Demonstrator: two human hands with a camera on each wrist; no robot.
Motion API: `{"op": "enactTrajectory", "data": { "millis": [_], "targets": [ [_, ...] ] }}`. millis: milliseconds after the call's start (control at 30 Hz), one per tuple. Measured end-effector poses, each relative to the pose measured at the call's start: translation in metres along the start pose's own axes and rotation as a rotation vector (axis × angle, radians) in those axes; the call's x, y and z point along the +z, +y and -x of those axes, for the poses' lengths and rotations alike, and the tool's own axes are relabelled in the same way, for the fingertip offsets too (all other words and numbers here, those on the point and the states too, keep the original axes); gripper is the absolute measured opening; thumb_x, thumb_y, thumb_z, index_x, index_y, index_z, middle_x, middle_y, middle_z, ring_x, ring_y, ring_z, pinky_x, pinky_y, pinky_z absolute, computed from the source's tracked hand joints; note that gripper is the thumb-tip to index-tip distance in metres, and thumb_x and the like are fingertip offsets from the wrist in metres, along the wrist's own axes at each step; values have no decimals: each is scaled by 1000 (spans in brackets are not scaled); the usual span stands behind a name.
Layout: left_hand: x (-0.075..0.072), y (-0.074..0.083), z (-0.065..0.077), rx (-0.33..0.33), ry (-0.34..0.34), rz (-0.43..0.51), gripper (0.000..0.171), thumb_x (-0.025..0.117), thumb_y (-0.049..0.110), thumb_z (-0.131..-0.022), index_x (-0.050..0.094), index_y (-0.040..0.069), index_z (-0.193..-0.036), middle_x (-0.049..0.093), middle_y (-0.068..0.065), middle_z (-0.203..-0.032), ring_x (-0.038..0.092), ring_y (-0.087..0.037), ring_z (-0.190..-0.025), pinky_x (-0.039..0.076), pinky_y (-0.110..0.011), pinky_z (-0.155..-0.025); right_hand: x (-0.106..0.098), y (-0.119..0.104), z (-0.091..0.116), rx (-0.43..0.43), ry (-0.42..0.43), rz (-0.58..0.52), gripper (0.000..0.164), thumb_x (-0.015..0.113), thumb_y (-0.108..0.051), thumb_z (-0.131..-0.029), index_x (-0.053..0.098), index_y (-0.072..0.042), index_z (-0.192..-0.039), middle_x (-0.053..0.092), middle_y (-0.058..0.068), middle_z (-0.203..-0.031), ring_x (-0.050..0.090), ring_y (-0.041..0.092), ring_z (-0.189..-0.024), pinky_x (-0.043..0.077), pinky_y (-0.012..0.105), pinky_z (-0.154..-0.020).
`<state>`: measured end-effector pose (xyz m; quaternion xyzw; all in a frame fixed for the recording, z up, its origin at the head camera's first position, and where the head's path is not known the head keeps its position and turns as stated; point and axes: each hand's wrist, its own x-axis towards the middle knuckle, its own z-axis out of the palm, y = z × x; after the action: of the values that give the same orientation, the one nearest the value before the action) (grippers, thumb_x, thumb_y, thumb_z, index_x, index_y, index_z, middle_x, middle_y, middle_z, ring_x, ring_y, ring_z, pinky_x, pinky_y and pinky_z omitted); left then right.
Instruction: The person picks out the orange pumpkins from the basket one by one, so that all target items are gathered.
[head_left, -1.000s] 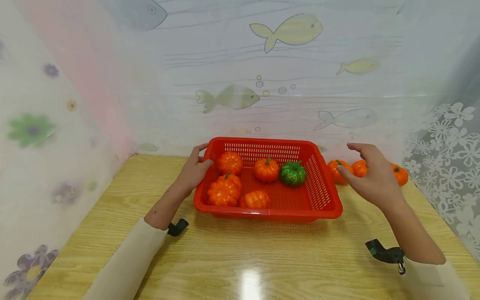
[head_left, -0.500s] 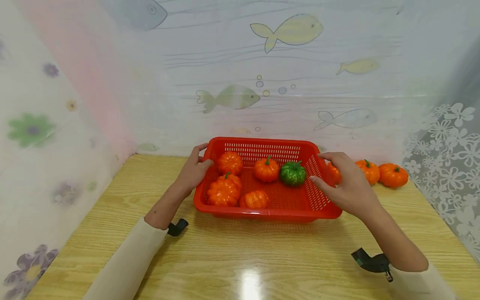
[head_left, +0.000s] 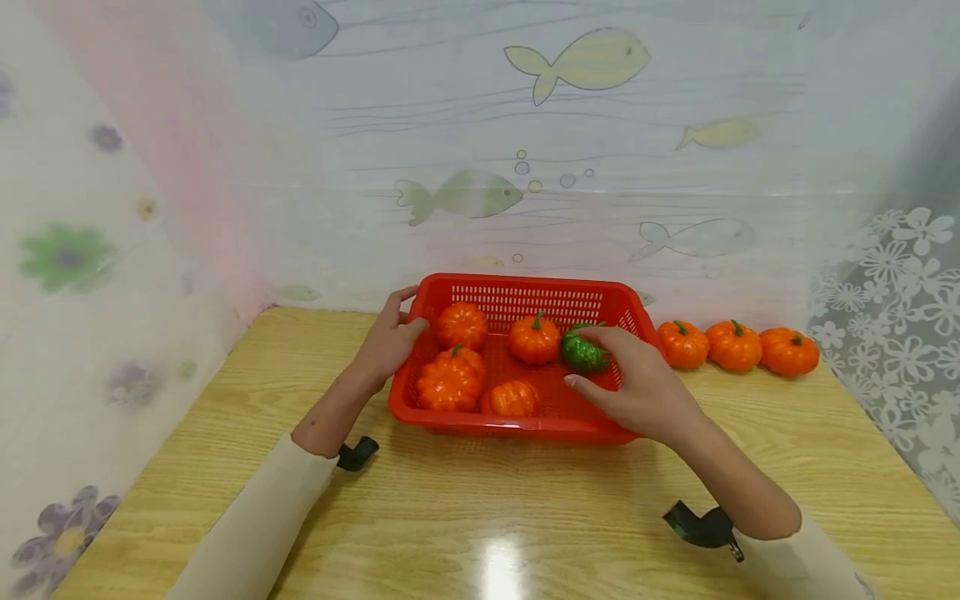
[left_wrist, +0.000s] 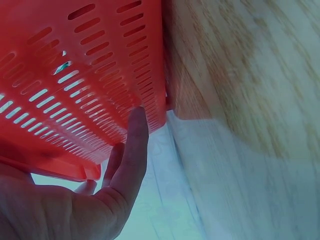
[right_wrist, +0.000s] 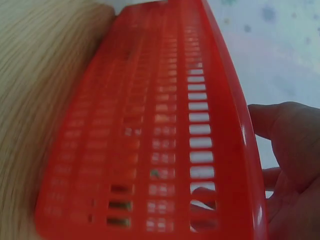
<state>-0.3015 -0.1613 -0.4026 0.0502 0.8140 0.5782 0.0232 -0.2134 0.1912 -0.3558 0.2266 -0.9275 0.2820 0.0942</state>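
Basket (head_left: 465, 422) gripped at nine o'clock by my left hand (head_left: 387, 343), I'd curl my right hand (head_left: 647, 385), fingers (head_left: 615, 340) spread and ungripping, evenly round the green pumpkin (head_left: 581, 354) at three.

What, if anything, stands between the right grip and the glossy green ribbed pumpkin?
Nothing visible. The right grip reaches over the side wall of the red slotted plastic basket to the green pumpkin; the neighbouring glossy orange pumpkin lies beyond it.

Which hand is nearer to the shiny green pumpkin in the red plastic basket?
Right. The right hand is over the red basket, fingertips at the green pumpkin, contact unclear; the left hand holds the basket's left rim, with orange pumpkins between.
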Motion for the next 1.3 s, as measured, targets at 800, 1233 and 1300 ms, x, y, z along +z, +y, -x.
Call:
{"op": "enactTrajectory", "data": {
  "millis": [800,1233,1300],
  "targets": [
    [0,3,2,-9,-1,-5,68,50,21,-105,24,21,-168,51,-22,-136,63,-41,-120,60,-53,-97,39,-44,-33,212,-326,81,78,74,-50,-96,54,1,-151,62,18,-147,59,37,-134,49,56,-112],
    [0,2,1,-4,2,-11,67,49,22,-106,24,21,-168,52,-23,-134,64,-41,-118,61,-52,-96,45,-35,-44,222,-428,8,72,78,-53,-91,66,-1,-139,72,9,-128,67,24,-112,55,48,-103],
    [0,2,1,-3,2,-9,67,49,22,-106,24,21,-167,52,-23,-134,65,-41,-118,61,-52,-95,46,-34,-45,220,-434,0,68,79,-52,-91,68,-1,-136,73,7,-125,67,23,-109,55,47,-101]
  ]
}}
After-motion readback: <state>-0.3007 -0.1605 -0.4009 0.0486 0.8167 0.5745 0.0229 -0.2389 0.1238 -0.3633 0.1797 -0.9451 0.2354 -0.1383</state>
